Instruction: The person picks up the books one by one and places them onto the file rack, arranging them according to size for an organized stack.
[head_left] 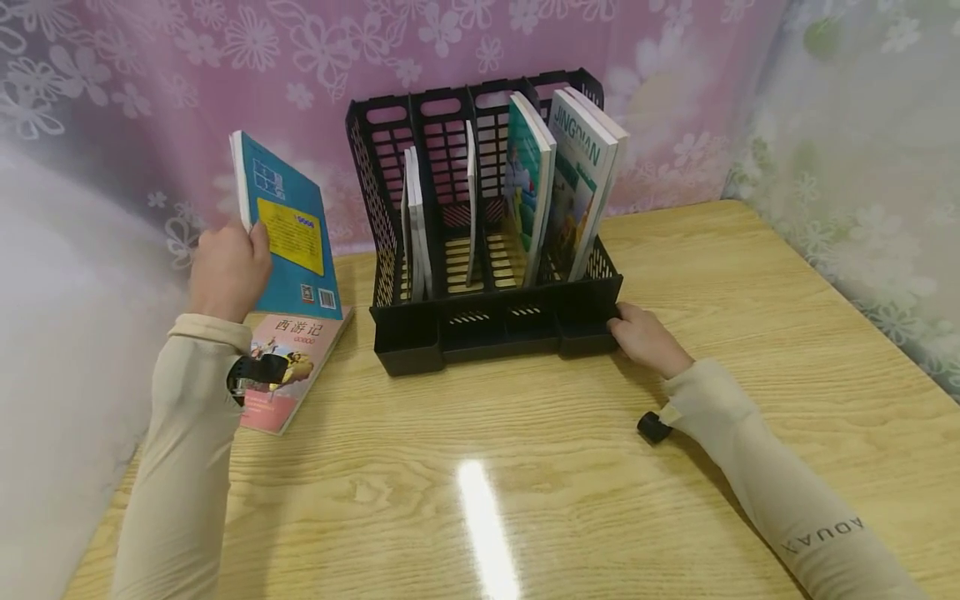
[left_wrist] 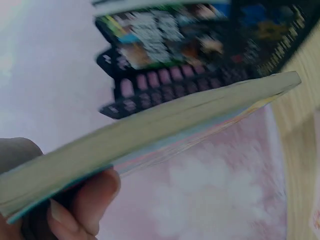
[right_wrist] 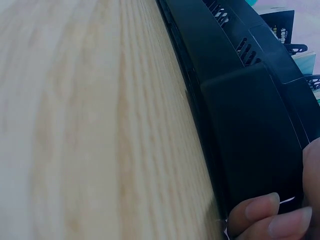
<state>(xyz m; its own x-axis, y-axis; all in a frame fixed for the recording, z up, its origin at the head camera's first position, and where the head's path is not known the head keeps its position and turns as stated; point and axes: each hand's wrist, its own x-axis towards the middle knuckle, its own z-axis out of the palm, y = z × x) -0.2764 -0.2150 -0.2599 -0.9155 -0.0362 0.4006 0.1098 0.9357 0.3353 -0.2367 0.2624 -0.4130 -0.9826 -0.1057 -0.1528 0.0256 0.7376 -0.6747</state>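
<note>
My left hand (head_left: 228,268) grips a blue book (head_left: 288,229) by its left edge, holding it upright left of the black desk file rack (head_left: 498,296). A yellow panel and barcode show on its cover. In the left wrist view the pale page edges of the blue book (left_wrist: 165,130) cross the frame, with fingers and thumb on either side. With its fingers and thumb my right hand (head_left: 648,337) holds the front right corner of the rack. The right wrist view shows those fingertips (right_wrist: 262,207) around the rack's front box (right_wrist: 255,135).
A pink book (head_left: 288,358) lies on the wooden table (head_left: 420,475) below the blue one. Thin books (head_left: 416,225) stand in the rack's left part, a green book (head_left: 528,183) and a white book (head_left: 581,175) in its right part. A flowered curtain (head_left: 300,50) hangs behind.
</note>
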